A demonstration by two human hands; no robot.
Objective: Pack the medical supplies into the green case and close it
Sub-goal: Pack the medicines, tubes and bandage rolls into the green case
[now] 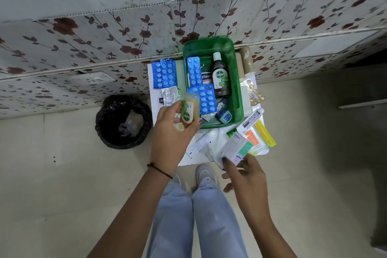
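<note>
The green case (238,98) lies open on a small white table (151,90). Inside it are a brown Dettol bottle (220,77), blue pill strips (202,98), a plaster box (204,77) and a small blue jar (224,116). My left hand (173,134) is shut on a small yellow Dettol bottle (188,112), held just left of the case's near corner. My right hand (247,176) hovers with fingers apart at the table's near edge, its fingertips touching a white and green box (235,148).
More blue pill strips (164,73) and a foil strip (169,96) lie left of the case. Bandage rolls (247,60) stand to its right, packets and cotton swabs (257,130) in front. A black-lined bin (123,121) sits on the floor at left.
</note>
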